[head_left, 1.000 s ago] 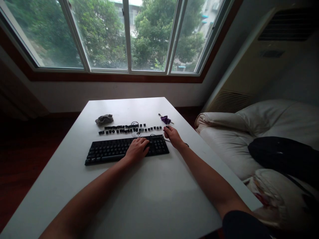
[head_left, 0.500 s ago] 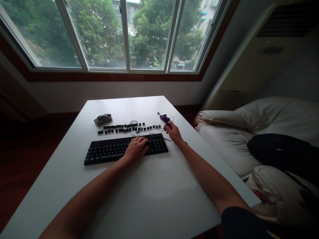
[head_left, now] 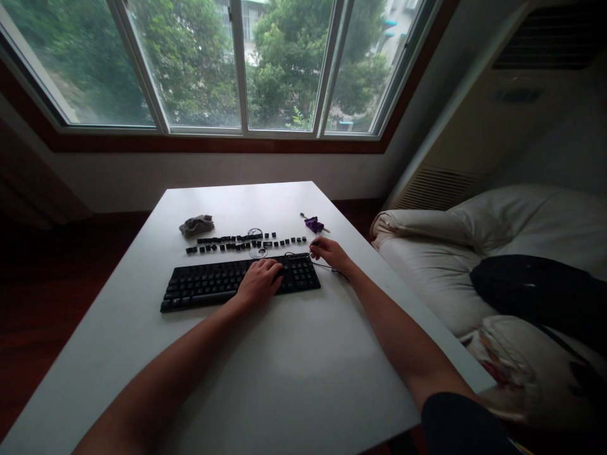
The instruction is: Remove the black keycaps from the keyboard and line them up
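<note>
A black keyboard (head_left: pixel 208 285) lies across the middle of the white table (head_left: pixel 294 373). My left hand (head_left: pixel 260 283) rests on its right half, fingers curled over the keys. My right hand (head_left: pixel 331 252) sits at the keyboard's far right corner, fingers pinched round something small and dark that I cannot make out. Rows of loose black keycaps (head_left: pixel 246 243) lie just behind the keyboard. A purple object (head_left: pixel 313 224) lies beyond my right hand, apart from it.
A grey crumpled cloth (head_left: pixel 196 225) lies at the back left of the table. A thin cable (head_left: pixel 329 268) runs by the keyboard's right end. A bed with white pillows (head_left: pixel 497 234) and a dark garment (head_left: pixel 540 291) stands at the right. Windows (head_left: pixel 237 63) are ahead.
My right hand has drawn back from near the purple object and come down to the keyboard's far right corner. My left hand has stayed on the keys.
</note>
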`<state>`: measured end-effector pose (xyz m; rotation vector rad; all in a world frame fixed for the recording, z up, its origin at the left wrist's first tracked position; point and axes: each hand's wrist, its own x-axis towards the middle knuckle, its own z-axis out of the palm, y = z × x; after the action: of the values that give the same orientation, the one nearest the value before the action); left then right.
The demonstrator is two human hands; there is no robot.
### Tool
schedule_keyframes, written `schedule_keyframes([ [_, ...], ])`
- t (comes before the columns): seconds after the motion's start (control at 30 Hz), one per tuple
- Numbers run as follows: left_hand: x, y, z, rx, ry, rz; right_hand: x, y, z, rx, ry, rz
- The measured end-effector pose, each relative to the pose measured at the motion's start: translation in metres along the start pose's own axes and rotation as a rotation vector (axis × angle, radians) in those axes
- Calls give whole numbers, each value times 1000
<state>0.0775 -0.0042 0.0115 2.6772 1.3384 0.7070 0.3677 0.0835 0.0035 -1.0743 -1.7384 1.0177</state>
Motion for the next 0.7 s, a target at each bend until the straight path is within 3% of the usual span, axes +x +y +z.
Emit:
schedule_keyframes([
  [0.23, 0, -1, 0, 7, -1, 4, 0, 5, 1, 227, -1, 74],
  [0.7, 0, 0, 0, -16, 1, -12, 1, 6, 11, 199, 131, 119],
])
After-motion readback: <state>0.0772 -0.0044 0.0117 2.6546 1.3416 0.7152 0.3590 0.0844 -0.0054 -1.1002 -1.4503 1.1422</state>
